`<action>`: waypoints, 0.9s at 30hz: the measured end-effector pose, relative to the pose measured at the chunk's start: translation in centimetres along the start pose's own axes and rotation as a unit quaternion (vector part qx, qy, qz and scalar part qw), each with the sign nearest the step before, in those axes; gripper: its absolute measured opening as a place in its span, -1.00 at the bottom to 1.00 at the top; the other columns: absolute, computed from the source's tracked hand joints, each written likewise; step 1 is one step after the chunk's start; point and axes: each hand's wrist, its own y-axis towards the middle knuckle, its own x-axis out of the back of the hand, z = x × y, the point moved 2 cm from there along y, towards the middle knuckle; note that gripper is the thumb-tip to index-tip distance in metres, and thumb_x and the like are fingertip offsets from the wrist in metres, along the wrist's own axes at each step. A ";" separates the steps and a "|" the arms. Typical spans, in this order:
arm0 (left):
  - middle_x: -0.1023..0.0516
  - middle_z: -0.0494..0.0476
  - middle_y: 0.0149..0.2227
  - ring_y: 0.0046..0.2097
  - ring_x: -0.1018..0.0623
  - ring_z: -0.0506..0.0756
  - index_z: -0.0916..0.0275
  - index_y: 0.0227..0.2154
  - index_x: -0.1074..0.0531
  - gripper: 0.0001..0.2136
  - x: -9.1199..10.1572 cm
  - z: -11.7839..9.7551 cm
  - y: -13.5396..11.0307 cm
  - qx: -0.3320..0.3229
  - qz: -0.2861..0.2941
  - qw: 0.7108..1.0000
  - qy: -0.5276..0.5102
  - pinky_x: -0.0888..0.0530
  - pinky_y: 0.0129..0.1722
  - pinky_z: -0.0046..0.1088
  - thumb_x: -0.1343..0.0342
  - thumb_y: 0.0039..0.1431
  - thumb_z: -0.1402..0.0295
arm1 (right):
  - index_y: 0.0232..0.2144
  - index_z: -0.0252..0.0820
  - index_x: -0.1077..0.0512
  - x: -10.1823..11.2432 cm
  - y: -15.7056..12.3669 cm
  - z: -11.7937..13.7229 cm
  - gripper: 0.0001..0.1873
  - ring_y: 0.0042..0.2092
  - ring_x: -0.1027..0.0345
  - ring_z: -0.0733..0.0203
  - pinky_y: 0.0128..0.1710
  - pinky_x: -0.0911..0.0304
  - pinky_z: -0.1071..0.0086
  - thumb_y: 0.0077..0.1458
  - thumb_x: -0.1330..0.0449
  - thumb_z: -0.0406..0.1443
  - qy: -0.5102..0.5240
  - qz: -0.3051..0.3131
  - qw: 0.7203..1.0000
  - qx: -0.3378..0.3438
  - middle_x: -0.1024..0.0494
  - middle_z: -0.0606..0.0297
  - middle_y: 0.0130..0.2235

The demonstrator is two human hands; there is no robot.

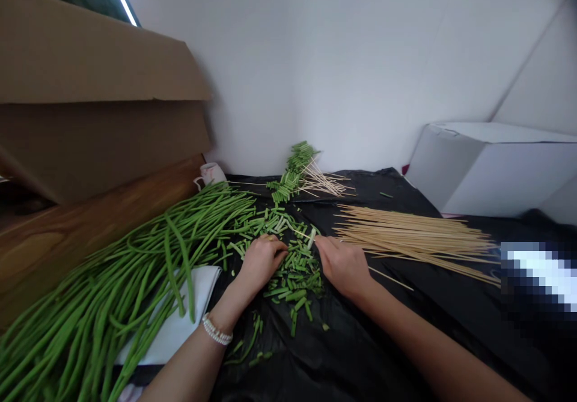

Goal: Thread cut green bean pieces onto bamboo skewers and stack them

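My left hand (262, 260) rests on a heap of short cut green bean pieces (293, 270), its fingers pinched together on a piece at the heap's top. My right hand (342, 264) lies just to the right, fingers closed on a thin bamboo skewer (391, 279) that runs out to the right; a pale bean piece (312, 237) sits at its fingertips. The two hands nearly touch above the heap. A beaded bracelet (216, 330) circles my left wrist.
Long uncut green beans (126, 282) sprawl across the left, partly over a white sheet (180, 324). Loose bamboo skewers (415, 237) lie at right on black plastic sheeting (351, 348). Finished bean skewers (297, 173) are stacked by the wall. Cardboard box (90, 101) left, white box (491, 161) right.
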 end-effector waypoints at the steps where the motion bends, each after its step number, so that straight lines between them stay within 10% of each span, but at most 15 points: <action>1: -0.54 0.14 -0.35 -0.22 -0.47 0.15 0.19 -0.38 -0.55 -0.89 0.0 -0.1 0.0 -0.002 -0.005 1.000 0.002 -0.34 -0.17 -0.34 -0.11 0.12 0.40 | -0.21 -0.17 -0.47 0.0 0.0 0.0 -0.75 -0.45 -0.32 0.32 -0.45 0.06 0.37 0.22 0.01 -0.38 -0.001 -0.002 1.000 0.000 -0.49 0.35 -0.45; 8: -0.57 0.11 -0.34 -0.24 -0.50 0.12 0.21 -0.37 -0.52 -0.91 0.3 0.6 0.4 0.090 -0.104 0.971 -0.196 -0.37 -0.16 -0.34 -0.13 0.08 0.37 | -0.09 -0.15 -0.44 0.0 0.0 0.1 -0.69 -0.44 -0.32 0.34 -0.46 0.04 0.38 0.21 0.02 -0.39 -0.005 0.008 1.000 0.008 -0.50 0.33 -0.44; 17: -0.62 0.11 -0.36 -0.36 -0.53 -0.02 0.26 -0.34 -0.59 -0.69 -0.6 0.6 0.4 0.267 -0.065 0.707 -0.652 -0.43 -0.25 -0.49 -0.40 -0.24 0.32 | 0.02 -0.15 -0.38 0.3 -0.1 0.8 -0.62 -0.46 -0.31 0.32 -0.48 0.05 0.37 0.19 0.02 -0.38 -0.019 0.048 0.998 0.027 -0.49 0.31 -0.41; 27: -0.60 0.05 -0.40 -0.35 -0.54 -0.07 0.27 -0.34 -0.58 -0.74 -0.6 0.4 0.5 0.271 -0.051 0.666 -0.693 -0.44 -0.29 -0.60 -0.39 -0.19 0.40 | 0.03 -0.14 -0.38 0.3 -0.2 0.8 -0.62 -0.45 -0.33 0.30 -0.48 0.03 0.36 0.19 0.03 -0.38 -0.019 0.066 0.997 0.032 -0.49 0.32 -0.40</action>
